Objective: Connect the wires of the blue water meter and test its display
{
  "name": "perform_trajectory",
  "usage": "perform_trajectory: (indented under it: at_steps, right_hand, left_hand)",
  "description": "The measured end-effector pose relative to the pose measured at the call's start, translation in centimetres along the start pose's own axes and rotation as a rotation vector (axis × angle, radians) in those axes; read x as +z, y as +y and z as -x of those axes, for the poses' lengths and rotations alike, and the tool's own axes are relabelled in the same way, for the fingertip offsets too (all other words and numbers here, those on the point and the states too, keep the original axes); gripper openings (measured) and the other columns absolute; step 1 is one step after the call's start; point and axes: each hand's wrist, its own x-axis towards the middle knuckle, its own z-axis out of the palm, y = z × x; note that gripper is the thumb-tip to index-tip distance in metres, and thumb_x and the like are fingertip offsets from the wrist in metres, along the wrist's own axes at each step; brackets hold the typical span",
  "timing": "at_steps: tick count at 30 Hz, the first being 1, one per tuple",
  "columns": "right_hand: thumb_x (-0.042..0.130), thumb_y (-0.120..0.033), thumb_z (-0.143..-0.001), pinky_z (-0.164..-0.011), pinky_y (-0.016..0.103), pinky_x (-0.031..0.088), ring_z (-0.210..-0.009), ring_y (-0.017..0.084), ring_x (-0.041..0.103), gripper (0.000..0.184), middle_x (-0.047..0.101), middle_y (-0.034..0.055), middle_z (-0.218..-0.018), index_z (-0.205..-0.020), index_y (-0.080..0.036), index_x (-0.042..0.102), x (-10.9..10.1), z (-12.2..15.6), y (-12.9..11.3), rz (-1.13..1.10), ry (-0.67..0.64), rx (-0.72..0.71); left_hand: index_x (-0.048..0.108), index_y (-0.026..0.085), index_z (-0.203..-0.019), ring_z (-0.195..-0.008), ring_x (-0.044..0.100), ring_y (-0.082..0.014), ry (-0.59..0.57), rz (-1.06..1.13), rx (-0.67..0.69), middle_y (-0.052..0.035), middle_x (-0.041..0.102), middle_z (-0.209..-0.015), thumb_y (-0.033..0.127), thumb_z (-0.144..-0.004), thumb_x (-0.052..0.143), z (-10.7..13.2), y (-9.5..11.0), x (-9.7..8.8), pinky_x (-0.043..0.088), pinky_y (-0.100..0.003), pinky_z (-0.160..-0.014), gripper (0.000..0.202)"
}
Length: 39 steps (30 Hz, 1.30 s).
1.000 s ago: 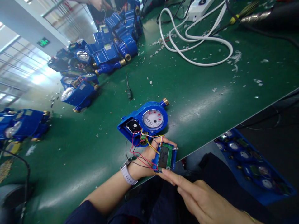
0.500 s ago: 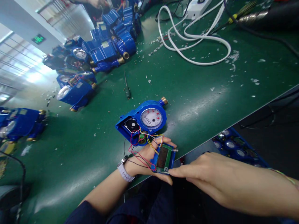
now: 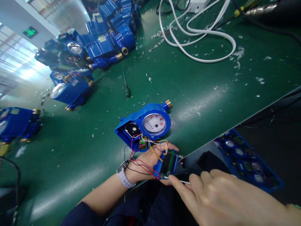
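A blue water meter (image 3: 146, 110) with a round dial and brass pipe end lies on the bench, its side compartment uncovered. Red, black, yellow and white wires (image 3: 143, 164) run from that compartment to a display circuit board (image 3: 172, 159) in a blue cover. My left hand (image 3: 142, 163) is closed around the cover from beneath, just in front of the meter. My right hand (image 3: 211, 191) grips a thin metal tool (image 3: 184, 181), whose tip is at the board's near corner. Its exact kind is hidden by the fingers.
Several blue meters (image 3: 98, 44) are heaped at the back left, and others stand at the left. A screwdriver (image 3: 126, 89) lies beyond the meter. White cable (image 3: 199, 59) loops at the back. Below the bench edge sits a blue crate (image 3: 270, 175) of meters.
My right hand has turned and drawn lower, and the tool's shaft now shows beneath its fingers. The board in my left hand has shifted slightly and tilted. The camera view has moved a little.
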Motion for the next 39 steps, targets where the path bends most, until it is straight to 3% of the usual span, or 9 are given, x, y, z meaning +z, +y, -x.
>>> perform_trajectory:
  at_steps: [6, 12, 15, 20, 22, 25, 29, 34, 39]
  right_hand:
    - [0.051, -0.003, -0.062, -0.041, 0.029, 0.031, -0.046, 0.013, 0.055, 0.069, 0.061, -0.0014, -0.067, -0.13, -0.015, 0.058, 2.1, 2.0, -0.1, -0.153, 0.061, 0.05]
    - [0.048, -0.003, -0.071, -0.041, 0.028, 0.038, -0.048, 0.016, 0.057, 0.06, 0.061, 0.0021, -0.066, -0.13, -0.01, 0.058, 3.7, 2.2, -1.1, -0.155, 0.102, 0.043]
    - [0.043, 0.001, -0.074, -0.048, 0.025, 0.048, -0.055, 0.015, 0.063, 0.063, 0.067, 0.0014, -0.074, -0.133, -0.015, 0.057, 4.2, 2.3, -1.6, -0.48, 0.084, 0.147]
    - [0.036, -0.01, -0.094, -0.081, 0.022, 0.054, -0.093, 0.014, 0.069, 0.046, 0.07, 0.005, -0.114, -0.133, -0.02, 0.057, 4.9, 2.0, -2.9, -1.158, 0.159, 0.361]
    - [0.038, -0.019, -0.095, -0.071, 0.022, 0.053, -0.076, 0.014, 0.067, 0.038, 0.072, 0.004, -0.092, -0.126, -0.021, 0.06, 4.8, 1.7, -3.2, -1.307, 0.075, 0.51]
    - [0.046, -0.033, -0.091, -0.05, 0.019, 0.041, -0.051, 0.011, 0.047, 0.025, 0.051, -0.0047, -0.059, -0.109, -0.019, 0.055, 4.2, 1.5, -3.0, -1.614, -0.147, 0.778]
    - [0.057, -0.035, -0.075, -0.058, 0.02, 0.043, -0.061, 0.01, 0.046, 0.03, 0.049, -0.0031, -0.07, -0.099, -0.017, 0.054, 3.7, 2.4, -2.3, -1.998, -0.273, 0.79]
    - [0.054, -0.036, -0.088, -0.093, 0.034, 0.05, -0.102, 0.02, 0.062, 0.043, 0.066, 0.007, -0.109, -0.129, -0.024, 0.06, 4.7, 6.0, -2.4, -1.743, -0.244, 0.76]
    - [0.05, -0.039, -0.097, -0.078, 0.025, 0.059, -0.086, 0.016, 0.069, 0.038, 0.067, 0.0041, -0.119, -0.134, -0.035, 0.058, 5.0, 7.8, -2.0, -1.332, -0.126, 0.703]
  left_hand:
    - [0.052, 0.023, -0.126, -0.109, 0.06, -0.0268, 0.023, 0.069, -0.019, -0.0094, 0.061, -0.122, 0.044, -0.066, 0.081, 0.2, 0.1, 0.3, 0.045, -0.04, -0.097, 0.07]
    - [0.053, 0.023, -0.125, -0.103, 0.062, -0.0265, 0.04, 0.129, -0.03, -0.0101, 0.061, -0.12, 0.041, -0.059, 0.086, 0.3, -0.4, 0.8, 0.047, -0.038, -0.09, 0.076]
    - [0.053, 0.024, -0.123, -0.101, 0.062, -0.0252, 0.019, 0.125, -0.045, -0.0093, 0.06, -0.12, 0.037, -0.058, 0.087, 0.3, -0.3, 0.6, 0.047, -0.038, -0.089, 0.075]
    - [0.05, 0.025, -0.125, -0.104, 0.06, -0.0247, -0.009, 0.182, -0.073, -0.0095, 0.056, -0.125, 0.033, -0.06, 0.086, 0.4, -0.3, 0.5, 0.048, -0.037, -0.088, 0.074]
    - [0.049, 0.026, -0.126, -0.104, 0.06, -0.024, -0.011, 0.206, -0.074, -0.0098, 0.056, -0.126, 0.034, -0.062, 0.086, 0.4, -0.2, 0.5, 0.048, -0.036, -0.088, 0.075]
    - [0.045, 0.025, -0.128, -0.107, 0.059, -0.0249, -0.009, 0.178, -0.042, -0.0102, 0.054, -0.126, 0.035, -0.06, 0.089, 0.3, 0.3, 0.2, 0.048, -0.037, -0.09, 0.082]
    - [0.041, 0.026, -0.131, -0.112, 0.057, -0.0266, -0.061, 0.069, 0.03, -0.0105, 0.05, -0.127, 0.038, -0.059, 0.09, 0.2, 0.8, -0.5, 0.047, -0.038, -0.096, 0.089]
    - [0.025, 0.027, -0.143, -0.124, 0.05, -0.0306, -0.157, 0.011, 0.117, -0.0129, 0.044, -0.136, 0.038, -0.065, 0.086, 0.4, 0.8, -1.4, 0.041, -0.043, -0.106, 0.1]
    - [0.021, 0.027, -0.146, -0.132, 0.044, -0.0336, -0.199, -0.017, 0.132, -0.0151, 0.039, -0.144, 0.035, -0.067, 0.084, 0.2, 0.8, -1.8, 0.037, -0.048, -0.111, 0.101]
